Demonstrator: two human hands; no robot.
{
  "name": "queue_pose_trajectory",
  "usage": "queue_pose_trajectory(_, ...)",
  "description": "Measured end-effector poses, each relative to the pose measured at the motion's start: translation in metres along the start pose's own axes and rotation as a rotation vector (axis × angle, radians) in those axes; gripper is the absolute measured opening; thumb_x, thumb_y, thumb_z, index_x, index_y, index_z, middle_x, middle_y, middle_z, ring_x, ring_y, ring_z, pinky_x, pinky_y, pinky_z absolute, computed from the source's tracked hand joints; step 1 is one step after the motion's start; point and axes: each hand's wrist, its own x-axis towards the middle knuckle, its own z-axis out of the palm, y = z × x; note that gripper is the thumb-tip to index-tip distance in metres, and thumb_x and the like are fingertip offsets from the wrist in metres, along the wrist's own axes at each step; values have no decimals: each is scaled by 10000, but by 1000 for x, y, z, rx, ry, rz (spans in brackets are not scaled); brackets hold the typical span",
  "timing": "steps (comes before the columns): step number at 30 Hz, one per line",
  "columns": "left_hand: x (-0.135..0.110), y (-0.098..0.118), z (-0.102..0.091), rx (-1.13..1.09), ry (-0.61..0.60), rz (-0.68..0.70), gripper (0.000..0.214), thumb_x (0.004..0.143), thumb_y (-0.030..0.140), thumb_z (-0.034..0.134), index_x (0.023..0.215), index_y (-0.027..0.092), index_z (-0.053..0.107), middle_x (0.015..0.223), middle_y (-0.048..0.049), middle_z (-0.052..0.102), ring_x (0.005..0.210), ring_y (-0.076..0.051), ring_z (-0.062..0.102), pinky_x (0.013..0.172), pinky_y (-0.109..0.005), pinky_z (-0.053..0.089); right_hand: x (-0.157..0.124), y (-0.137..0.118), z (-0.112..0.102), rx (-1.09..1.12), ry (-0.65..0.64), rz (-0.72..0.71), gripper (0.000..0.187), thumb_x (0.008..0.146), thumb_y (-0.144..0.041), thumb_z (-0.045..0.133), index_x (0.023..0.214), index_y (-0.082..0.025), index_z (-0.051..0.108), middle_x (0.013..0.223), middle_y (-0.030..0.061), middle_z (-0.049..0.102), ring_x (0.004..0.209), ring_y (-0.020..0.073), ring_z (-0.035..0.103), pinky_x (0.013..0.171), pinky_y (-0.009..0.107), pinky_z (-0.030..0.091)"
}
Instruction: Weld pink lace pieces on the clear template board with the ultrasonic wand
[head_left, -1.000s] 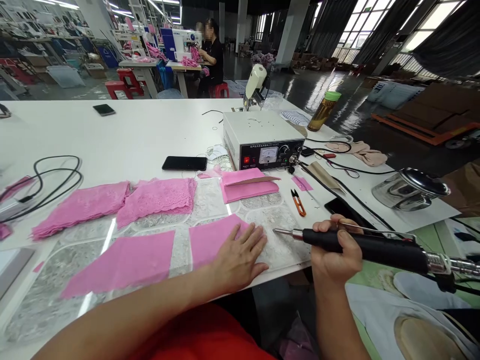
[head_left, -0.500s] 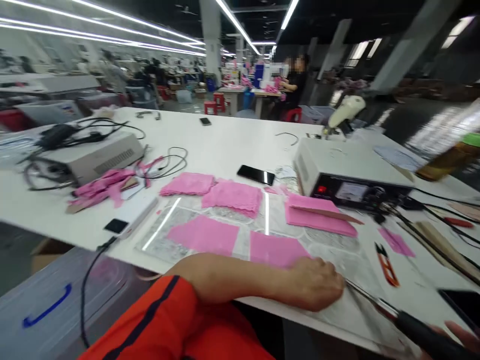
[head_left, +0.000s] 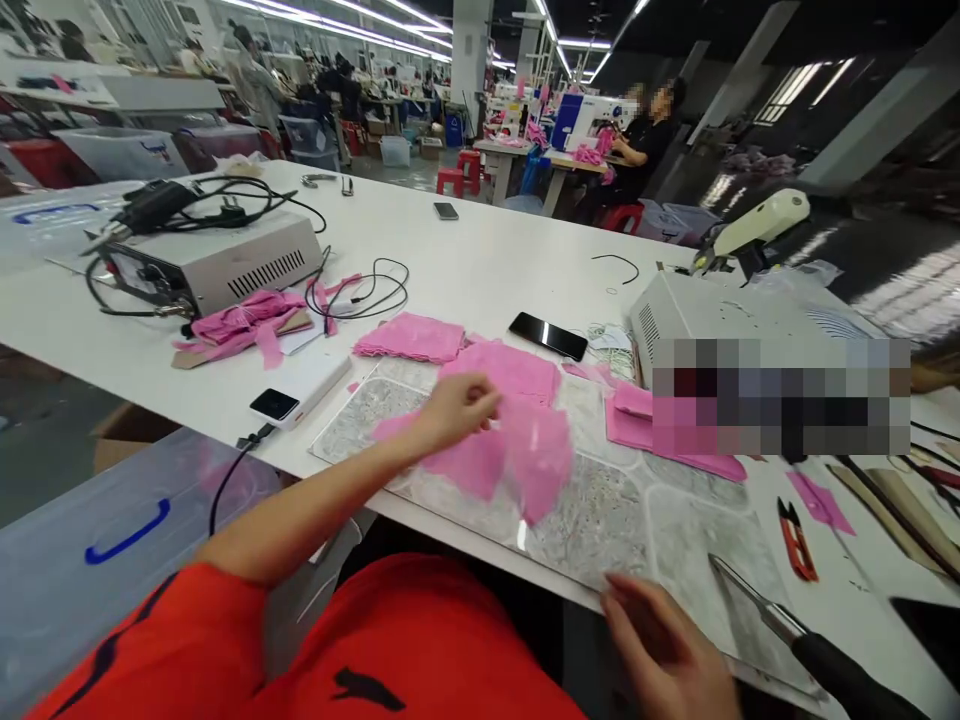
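My left hand [head_left: 459, 408] is closed in a pinch on a thin pink fabric piece [head_left: 538, 460], which hangs blurred above the mat. Below and to the left, another pink cut piece [head_left: 469, 465] lies flat. My right hand [head_left: 671, 655] is at the table's front edge, fingers loosely apart, with nothing visible in it. To its right rests a tool with a black handle [head_left: 847, 672] and a metal shaft, like a soldering iron. Behind my left hand sit two pink fabric stacks, a left stack [head_left: 411, 338] and a middle stack [head_left: 517, 372].
A grey marbled mat [head_left: 600, 510] covers the table front. Orange thread snips [head_left: 796, 540] lie on the right, beyond a folded pink stack [head_left: 626, 428]. A phone [head_left: 549, 336], a power bank [head_left: 319, 390] and a grey control box [head_left: 255, 262] stand around. A person [head_left: 637, 150] sits far behind.
My left hand has moved left from beside the tool's tip and lifted the right-hand pink piece off the mat. My right hand has come left, away from the tool's handle.
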Motion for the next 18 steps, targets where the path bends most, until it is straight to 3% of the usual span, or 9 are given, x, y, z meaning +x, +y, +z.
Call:
queue_pose_trajectory(2, -12, -19, -21, -62, 69, -54, 204, 863, 307, 524, 731, 152, 525, 624, -18, 641, 506, -100, 610, 490, -201, 497, 27, -28, 24, -54, -65, -222, 202, 822, -385, 623, 961, -241, 655, 830, 24, 684, 639, 163, 639, 572, 276, 552)
queue_pose_trajectory(6, -30, -41, -41, -142, 156, -117, 227, 826, 349, 587, 719, 155, 536, 569, -15, 638, 509, -118, 630, 496, -210, 520, 68, -67, 64, -257, -114, -487, 213, 817, -306, 614, 1013, -221, 614, 903, 46, 671, 779, 179, 652, 680, 303, 556)
queue_pose_trajectory(10, -32, -50, -48, -184, 192, -136, 228, 814, 370, 593, 745, 156, 555, 587, -19, 654, 544, -138, 656, 521, -234, 547, 78, -77, 81, -332, -170, -586, 212, 822, -284, 601, 1022, -216, 588, 919, 49, 652, 827, 179, 647, 708, 300, 550)
queue_pose_trajectory(18, -47, -69, -64, -26, 291, -98, 185, 828, 346, 531, 756, 175, 545, 630, -3, 634, 587, -134, 627, 557, -235, 520, 84, -90, 85, -330, -202, -624, 294, 799, -315, 627, 1069, -217, 561, 960, 67, 630, 871, 194, 642, 727, 322, 568)
